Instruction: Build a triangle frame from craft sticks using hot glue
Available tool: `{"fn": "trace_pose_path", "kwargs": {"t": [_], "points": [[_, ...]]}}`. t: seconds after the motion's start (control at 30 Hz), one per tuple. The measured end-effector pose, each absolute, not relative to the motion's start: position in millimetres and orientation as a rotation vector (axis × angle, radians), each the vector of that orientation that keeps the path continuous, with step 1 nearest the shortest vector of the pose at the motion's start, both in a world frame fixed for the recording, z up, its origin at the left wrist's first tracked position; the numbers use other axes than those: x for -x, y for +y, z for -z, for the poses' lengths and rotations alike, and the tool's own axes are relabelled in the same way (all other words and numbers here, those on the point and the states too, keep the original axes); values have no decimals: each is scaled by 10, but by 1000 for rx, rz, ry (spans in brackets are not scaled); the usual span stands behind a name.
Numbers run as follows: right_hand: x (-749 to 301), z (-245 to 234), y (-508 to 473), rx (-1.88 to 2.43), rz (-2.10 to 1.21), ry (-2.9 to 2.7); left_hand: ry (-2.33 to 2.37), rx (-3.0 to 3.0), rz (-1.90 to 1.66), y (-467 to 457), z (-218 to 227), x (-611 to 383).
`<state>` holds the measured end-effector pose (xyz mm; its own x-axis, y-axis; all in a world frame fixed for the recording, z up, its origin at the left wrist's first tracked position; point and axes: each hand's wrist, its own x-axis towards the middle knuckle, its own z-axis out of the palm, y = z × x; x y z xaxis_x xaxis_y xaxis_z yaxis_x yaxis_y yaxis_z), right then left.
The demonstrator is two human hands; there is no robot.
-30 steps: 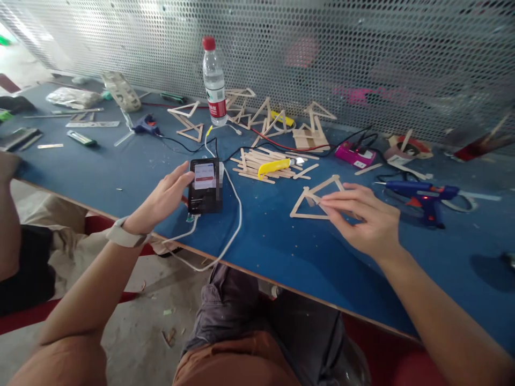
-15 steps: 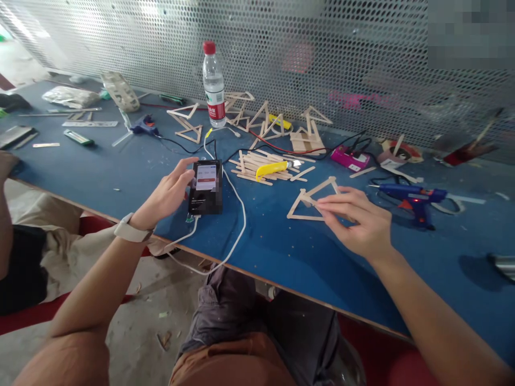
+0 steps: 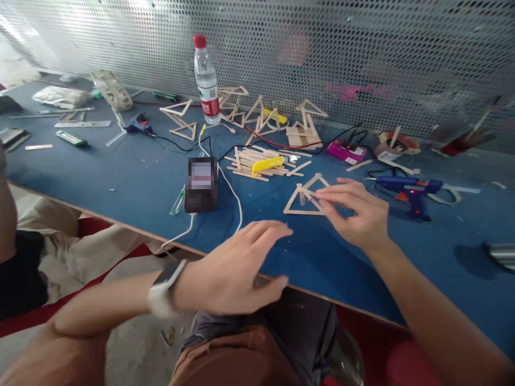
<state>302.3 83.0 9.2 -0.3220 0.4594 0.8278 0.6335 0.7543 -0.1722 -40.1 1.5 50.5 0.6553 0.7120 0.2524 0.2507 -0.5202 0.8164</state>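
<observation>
My right hand [image 3: 356,212] pinches one stick of a frame made of craft sticks [image 3: 301,211], which rests on the blue table with triangular shapes in it. Over the table's front edge, my left hand [image 3: 237,265] is open and empty, thumb apart from the fingers, slightly blurred. A phone [image 3: 201,185] lies behind it with a white cable [image 3: 237,195] plugged in. Beyond the frame is a heap of loose craft sticks [image 3: 243,163], with a yellow utility knife [image 3: 269,165] on top. To the right of my right hand lies a blue glue gun [image 3: 412,187].
A water bottle [image 3: 208,88] stands near the perforated metal screen [image 3: 257,43], beside several stick frames [image 3: 263,120]. Cords run to a magenta power adapter [image 3: 346,151]. Another glue gun [image 3: 138,123] lies left. A person's arm [image 3: 7,214] shows at the left edge.
My left hand has left the phone and moved right and toward me, over the table edge. My right hand still pinches the stick frame, with little movement.
</observation>
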Motion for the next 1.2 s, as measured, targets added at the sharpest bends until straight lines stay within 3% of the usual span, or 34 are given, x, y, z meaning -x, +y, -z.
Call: {"fn": "trace_pose_path", "kwargs": {"t": [0.2,0.33,0.57,0.8,1.2], "points": [[-2979,-63,809,841,227,-1977,1041,-1753,-906,953,13,-480],[-2947,-55,778,843,220,-1986,1009,-1741,-833,1229,241,-637],[-2951,-133,706,838,211,-2024,871,-1836,-623,1323,183,-741],[-3021,-345,603,752,190,-2139,811,-1845,-726,1218,152,-775],[-3398,69,611,994,26,-2001,631,-1859,-767,1164,115,-725]]}}
